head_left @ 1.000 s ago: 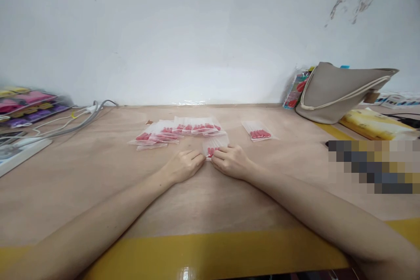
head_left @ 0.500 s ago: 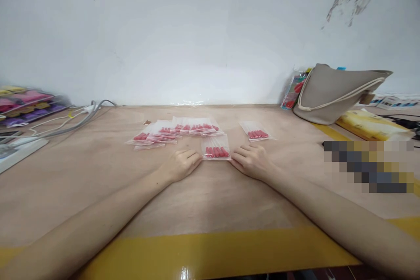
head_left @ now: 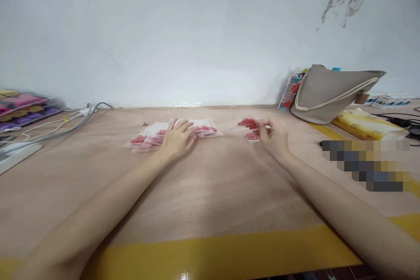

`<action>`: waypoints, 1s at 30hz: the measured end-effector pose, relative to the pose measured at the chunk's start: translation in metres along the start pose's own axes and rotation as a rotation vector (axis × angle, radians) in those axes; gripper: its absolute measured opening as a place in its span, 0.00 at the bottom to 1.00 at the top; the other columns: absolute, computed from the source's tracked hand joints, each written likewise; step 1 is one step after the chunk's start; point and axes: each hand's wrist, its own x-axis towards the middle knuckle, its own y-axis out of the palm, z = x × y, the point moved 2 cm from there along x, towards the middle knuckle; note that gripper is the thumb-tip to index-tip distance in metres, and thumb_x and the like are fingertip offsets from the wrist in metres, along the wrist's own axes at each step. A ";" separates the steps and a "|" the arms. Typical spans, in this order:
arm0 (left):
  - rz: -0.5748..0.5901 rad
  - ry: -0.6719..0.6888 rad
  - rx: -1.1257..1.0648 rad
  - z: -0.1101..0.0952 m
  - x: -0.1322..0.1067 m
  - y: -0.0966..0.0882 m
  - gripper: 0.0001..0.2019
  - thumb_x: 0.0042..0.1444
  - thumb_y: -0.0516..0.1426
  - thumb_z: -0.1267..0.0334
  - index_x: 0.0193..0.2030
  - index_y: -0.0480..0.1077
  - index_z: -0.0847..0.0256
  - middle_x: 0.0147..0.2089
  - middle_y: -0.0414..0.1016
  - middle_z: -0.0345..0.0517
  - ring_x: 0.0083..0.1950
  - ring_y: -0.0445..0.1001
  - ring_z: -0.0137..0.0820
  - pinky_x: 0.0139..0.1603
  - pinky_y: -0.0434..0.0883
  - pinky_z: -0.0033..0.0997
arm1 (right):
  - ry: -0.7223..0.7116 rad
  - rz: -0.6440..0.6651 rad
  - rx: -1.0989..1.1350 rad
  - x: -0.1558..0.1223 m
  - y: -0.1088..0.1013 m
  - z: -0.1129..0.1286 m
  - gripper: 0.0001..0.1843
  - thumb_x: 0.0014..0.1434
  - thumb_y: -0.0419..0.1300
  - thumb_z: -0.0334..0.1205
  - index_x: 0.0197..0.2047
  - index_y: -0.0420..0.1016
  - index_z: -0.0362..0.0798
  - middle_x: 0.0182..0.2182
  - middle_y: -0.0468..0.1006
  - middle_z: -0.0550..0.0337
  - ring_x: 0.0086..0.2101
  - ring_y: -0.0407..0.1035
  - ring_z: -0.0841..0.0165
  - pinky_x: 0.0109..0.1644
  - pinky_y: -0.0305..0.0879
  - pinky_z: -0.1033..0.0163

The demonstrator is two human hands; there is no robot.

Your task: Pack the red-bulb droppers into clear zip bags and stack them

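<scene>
Several small clear bags of red pieces (head_left: pixel 206 129) lie overlapped in a row on the wooden table (head_left: pixel 210 183). My left hand (head_left: pixel 177 138) rests flat on that row, fingers stretched out and apart. To the right, my right hand (head_left: pixel 274 138) pinches one clear bag of red pieces (head_left: pixel 247 123), a little blurred, just above another such bag (head_left: pixel 253 137) lying on the table.
A grey bag (head_left: pixel 331 94) lies on its side at the back right, with a colourful packet (head_left: pixel 290 89) behind it and a yellow pack (head_left: pixel 361 124) beside it. Grey cables (head_left: pixel 75 122) and coloured trays (head_left: pixel 22 107) are at the left. Yellow tape (head_left: pixel 210 253) edges the table front.
The single bag both hands held at the centre is gone from there. My right hand moved right and back holding a bag; my left hand moved forward onto the row of bags.
</scene>
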 end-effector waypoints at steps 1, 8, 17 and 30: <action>0.048 -0.032 0.003 0.004 0.005 0.004 0.12 0.54 0.54 0.64 0.45 0.71 0.60 0.51 0.71 0.52 0.54 0.67 0.45 0.58 0.54 0.55 | 0.000 -0.046 0.004 0.006 -0.005 -0.009 0.13 0.60 0.49 0.47 0.34 0.65 0.46 0.32 0.77 0.53 0.27 0.71 0.68 0.28 0.67 0.63; 0.232 0.013 -0.043 0.004 0.027 0.019 0.13 0.47 0.54 0.70 0.40 0.73 0.57 0.41 0.76 0.44 0.41 0.74 0.38 0.43 0.68 0.36 | -0.068 0.028 -0.187 0.014 -0.022 -0.078 0.09 0.56 0.51 0.41 0.34 0.69 0.46 0.40 0.76 0.49 0.37 0.72 0.64 0.40 0.68 0.57; 0.132 -0.069 -0.015 0.012 0.028 0.024 0.11 0.58 0.48 0.68 0.35 0.72 0.63 0.36 0.75 0.48 0.36 0.74 0.36 0.33 0.68 0.30 | -0.069 0.237 -0.473 0.008 -0.033 -0.077 0.13 0.48 0.55 0.38 0.38 0.75 0.47 0.43 0.75 0.52 0.43 0.69 0.59 0.49 0.63 0.53; -0.009 0.255 -0.102 -0.069 -0.022 -0.005 0.10 0.62 0.48 0.68 0.40 0.71 0.61 0.42 0.76 0.43 0.40 0.75 0.30 0.35 0.70 0.25 | -0.688 0.457 -0.325 -0.041 0.027 0.032 0.14 0.53 0.57 0.45 0.42 0.71 0.47 0.37 0.75 0.54 0.37 0.67 0.65 0.42 0.55 0.58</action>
